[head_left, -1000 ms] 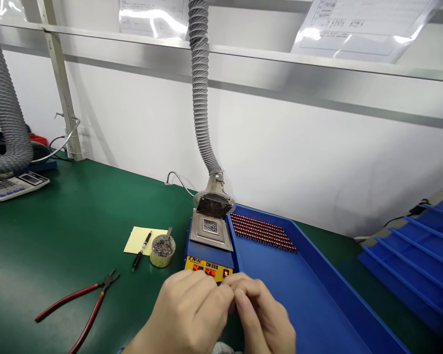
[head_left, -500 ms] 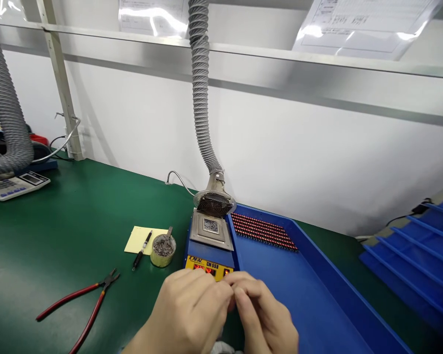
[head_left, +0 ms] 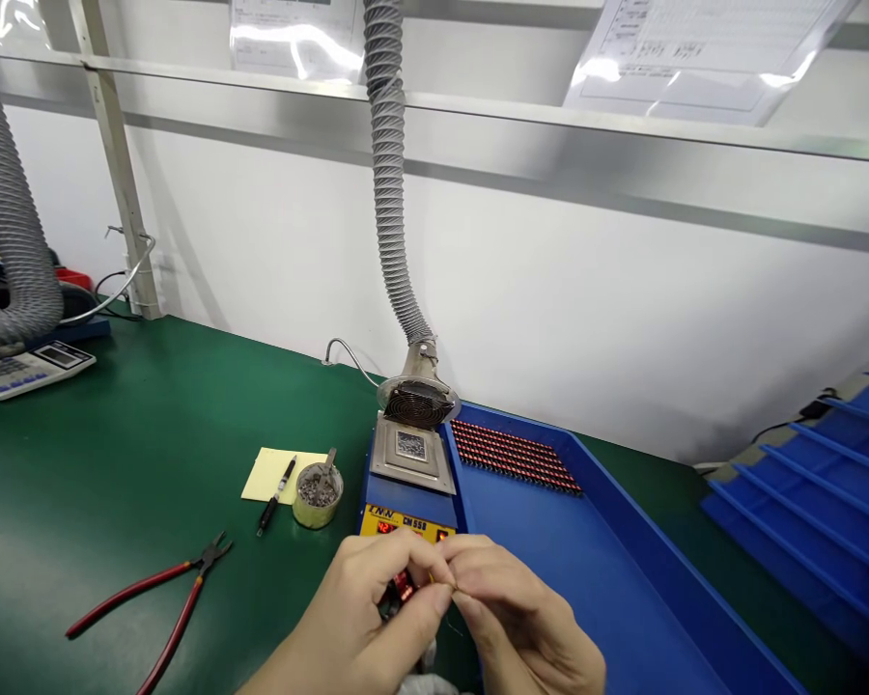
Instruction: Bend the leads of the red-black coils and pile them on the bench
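My left hand (head_left: 366, 618) and my right hand (head_left: 528, 627) meet at the bottom centre, fingertips pinched together. Between the left fingers shows a small red and black part (head_left: 400, 587) with a thin wire at the pinch. Both hands hover just in front of the blue solder pot (head_left: 411, 483) with its yellow panel and red digits. A blue tray (head_left: 623, 598) lies to the right, with rows of small red parts (head_left: 514, 456) at its far end.
A grey fume hose (head_left: 391, 193) ends over the pot. Red-handled pliers (head_left: 145, 603), a pen (head_left: 276, 494) on a yellow note (head_left: 261, 473), and a small tin (head_left: 317, 494) lie on the green mat. A calculator (head_left: 21, 367) is far left, stacked blue trays (head_left: 826, 502) at right.
My hands have turned slightly and parted at the fingertips, so the small red and black part now shows between the left fingers. The view shifted a little.
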Demonstrator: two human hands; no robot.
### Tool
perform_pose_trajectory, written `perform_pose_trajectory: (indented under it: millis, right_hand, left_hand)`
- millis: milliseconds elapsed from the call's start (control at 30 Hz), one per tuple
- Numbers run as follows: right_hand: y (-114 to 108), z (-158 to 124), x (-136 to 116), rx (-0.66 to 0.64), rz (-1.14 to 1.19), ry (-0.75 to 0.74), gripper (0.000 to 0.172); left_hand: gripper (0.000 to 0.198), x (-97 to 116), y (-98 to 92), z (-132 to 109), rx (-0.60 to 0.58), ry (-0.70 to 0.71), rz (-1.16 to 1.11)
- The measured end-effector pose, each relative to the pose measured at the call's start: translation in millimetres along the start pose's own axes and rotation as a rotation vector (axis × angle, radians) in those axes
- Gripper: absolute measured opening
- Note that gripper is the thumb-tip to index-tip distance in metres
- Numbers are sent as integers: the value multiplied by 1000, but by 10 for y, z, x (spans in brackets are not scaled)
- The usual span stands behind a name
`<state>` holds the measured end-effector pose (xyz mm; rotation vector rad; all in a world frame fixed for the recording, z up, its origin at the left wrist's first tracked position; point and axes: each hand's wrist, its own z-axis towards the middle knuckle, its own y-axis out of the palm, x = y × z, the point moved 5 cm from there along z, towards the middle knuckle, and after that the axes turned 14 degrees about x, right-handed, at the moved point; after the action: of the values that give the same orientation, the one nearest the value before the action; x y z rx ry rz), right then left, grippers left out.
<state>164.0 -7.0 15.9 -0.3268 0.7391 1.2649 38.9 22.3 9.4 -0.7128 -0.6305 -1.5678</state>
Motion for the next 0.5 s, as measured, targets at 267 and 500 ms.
perform_pose_trajectory:
  millis: [267,500]
  right_hand:
    - [-238,58,115,208,118,237,16]
    - [168,-152,348,164,384,753,16]
  left_hand:
    - [10,-32,-92,61,-10,-203,-93]
    - [40,-133,-59,-2,27,-390,-481]
